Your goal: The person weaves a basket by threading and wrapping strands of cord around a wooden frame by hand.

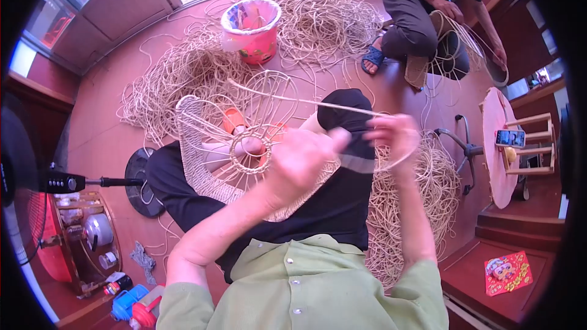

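Note:
A round piece woven from pale cord (195, 171) rests on my lap, with a small ring at its centre, spokes and loose loops around it. My left hand (302, 162) is above its right part, blurred by motion, so its fingers cannot be made out. To the right, my right hand (394, 137) is raised above the dark trouser leg, its fingers curled round a strand of cord (342, 107) that stretches left over the weaving. A loop of the strand hangs below the hands, also blurred.
Cord piles (324, 21) lie ahead and another (422, 195) at my right. A pink bucket (260, 43) stands ahead. A co-worker (416, 30) sits at upper right handling cord. A fan (61, 180) is left; a stool with a phone (510, 139) lies right.

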Motion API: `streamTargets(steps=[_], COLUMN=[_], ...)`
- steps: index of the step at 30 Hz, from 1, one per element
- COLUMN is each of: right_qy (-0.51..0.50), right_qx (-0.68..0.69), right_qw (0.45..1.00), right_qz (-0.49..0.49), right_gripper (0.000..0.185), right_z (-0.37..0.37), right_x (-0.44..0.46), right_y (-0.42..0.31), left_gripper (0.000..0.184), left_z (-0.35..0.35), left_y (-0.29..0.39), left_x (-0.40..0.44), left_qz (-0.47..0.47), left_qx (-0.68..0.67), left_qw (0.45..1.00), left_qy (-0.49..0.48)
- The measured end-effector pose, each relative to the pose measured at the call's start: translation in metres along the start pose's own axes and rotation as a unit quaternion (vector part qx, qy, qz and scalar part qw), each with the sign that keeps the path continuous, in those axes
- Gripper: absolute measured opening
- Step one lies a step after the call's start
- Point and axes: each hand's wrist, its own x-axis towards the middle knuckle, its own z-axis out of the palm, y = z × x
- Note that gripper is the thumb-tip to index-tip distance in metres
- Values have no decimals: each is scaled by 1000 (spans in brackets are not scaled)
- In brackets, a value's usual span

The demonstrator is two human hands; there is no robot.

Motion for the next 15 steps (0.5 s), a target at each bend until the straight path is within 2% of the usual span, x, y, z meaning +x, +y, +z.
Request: streamTargets(steps=[1,2,3,4,5,6,7,11,14,15], right_qy=[85,144,145,143,135,122,103,82,34,31], right_qx=[-22,107,-58,-222,-381,-530,-665,-699,-777,-736], right_qw=[996,981,986,964,915,838,736,710,629,658], right_qz=[2,76,52,27,-7,-43,-79,-38,13,155], right_gripper=[31,26,20,14,12,9,7,6,18,27], right_z=[-43,-114,-145,-157,-156,-155,-155,-149,-193,-248], right_x=[1,-1,-7,-14,-18,-16,-12,13,21,20], right_y=[4,39,45,47,49,49,50,86,78,91], left_gripper=[38,35,35,36,37,36,36,36,37,37], left_z=[-19,-26,-39,-54,-65,-71,-75,-78,-90,-94], left_y=[-11,-27,-40,-51,-58,-62,-64,-63,-66,-65], left_x=[-5,-25,-45,-64,-78,-84,-89,-84,-89,-92], left_qz=[-50,-122,-177,-234,-288,-270,-251,-198,-199,-202], left_qx=[50,106,123,138,150,165,180,202,205,209], left_qw=[997,987,976,963,946,949,951,958,957,955], left_qy=[-17,2,20,9,-2,-13,-21,-48,-54,-58])
